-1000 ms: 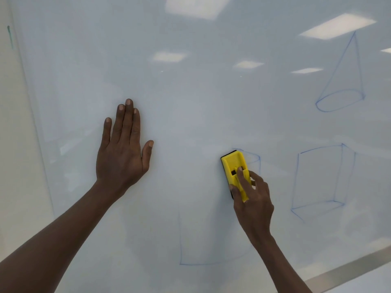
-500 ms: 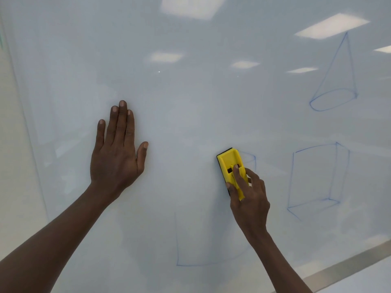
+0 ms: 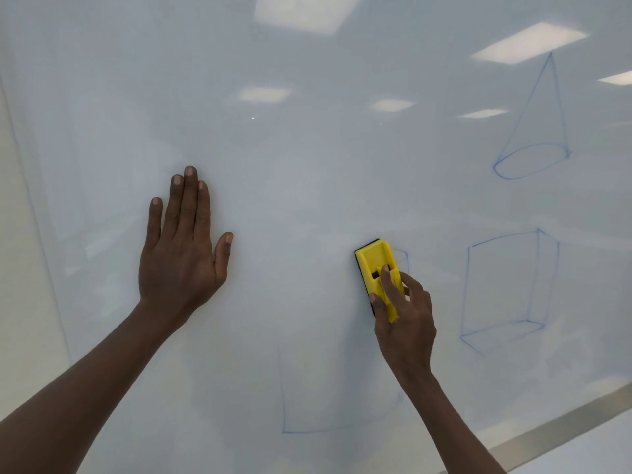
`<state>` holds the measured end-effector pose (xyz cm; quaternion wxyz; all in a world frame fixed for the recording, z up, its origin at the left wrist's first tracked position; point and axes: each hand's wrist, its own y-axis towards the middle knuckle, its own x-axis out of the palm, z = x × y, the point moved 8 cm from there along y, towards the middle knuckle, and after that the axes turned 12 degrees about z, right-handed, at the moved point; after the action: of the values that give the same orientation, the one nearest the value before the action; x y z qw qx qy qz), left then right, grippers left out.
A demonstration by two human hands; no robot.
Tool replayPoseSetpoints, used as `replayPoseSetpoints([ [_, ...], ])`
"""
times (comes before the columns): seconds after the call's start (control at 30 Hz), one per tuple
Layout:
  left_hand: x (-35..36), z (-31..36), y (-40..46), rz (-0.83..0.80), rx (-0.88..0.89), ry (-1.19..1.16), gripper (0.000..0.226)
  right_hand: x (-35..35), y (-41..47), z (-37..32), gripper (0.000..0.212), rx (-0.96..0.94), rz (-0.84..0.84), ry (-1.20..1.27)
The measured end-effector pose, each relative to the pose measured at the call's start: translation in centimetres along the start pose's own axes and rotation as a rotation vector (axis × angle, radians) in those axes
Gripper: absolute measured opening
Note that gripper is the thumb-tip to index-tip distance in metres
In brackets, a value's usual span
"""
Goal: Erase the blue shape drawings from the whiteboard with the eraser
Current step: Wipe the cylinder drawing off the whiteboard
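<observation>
My right hand (image 3: 405, 318) grips a yellow eraser (image 3: 376, 268) and presses it flat against the whiteboard (image 3: 307, 148), over the upper right corner of a partly erased blue shape. What is left of that shape (image 3: 307, 429) is a left side, a curved bottom line and a short stroke beside the eraser. My left hand (image 3: 181, 254) lies flat on the board with fingers spread, holding nothing. A blue cone (image 3: 533, 131) is drawn at the upper right. A blue box drawing (image 3: 509, 289) sits below the cone.
The whiteboard's metal bottom frame (image 3: 564, 425) runs diagonally at the lower right. A pale wall (image 3: 20, 302) borders the board on the left. Ceiling lights reflect in the glossy surface.
The eraser and my right hand have shifted slightly left and up over the shape's top right corner, leaving less of that corner's line visible. My left hand stays flat on the board.
</observation>
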<state>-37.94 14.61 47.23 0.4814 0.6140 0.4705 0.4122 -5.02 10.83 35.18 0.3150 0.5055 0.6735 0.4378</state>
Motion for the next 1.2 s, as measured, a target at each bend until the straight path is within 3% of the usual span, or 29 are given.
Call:
replayPoseSetpoints([
  [0.23, 0.0, 0.0, -0.1, 0.011, 0.005, 0.002, 0.072, -0.3, 2.6, 2.7, 0.047, 0.136, 0.042, 0.012],
  [0.47, 0.0, 0.0, -0.1, 0.018, 0.011, -0.002, 0.073, -0.2, 1.3, 1.1, 0.050, 0.034, 0.025, -0.003],
  [0.8, -0.2, 0.1, -0.1, 0.019, 0.004, -0.003, 0.073, -0.5, 3.0, 4.8, 0.047, 0.172, 0.062, -0.013],
  [1.03, -0.1, 0.1, -0.2, 0.011, 0.001, -0.026, 0.073, -0.6, 1.6, 3.4, 0.051, 0.011, 0.015, -0.047],
  [1.2, 0.0, 0.0, -0.2, 0.008, -0.006, -0.036, 0.073, -1.4, -0.3, 6.7, 0.051, 0.102, 0.021, -0.007],
])
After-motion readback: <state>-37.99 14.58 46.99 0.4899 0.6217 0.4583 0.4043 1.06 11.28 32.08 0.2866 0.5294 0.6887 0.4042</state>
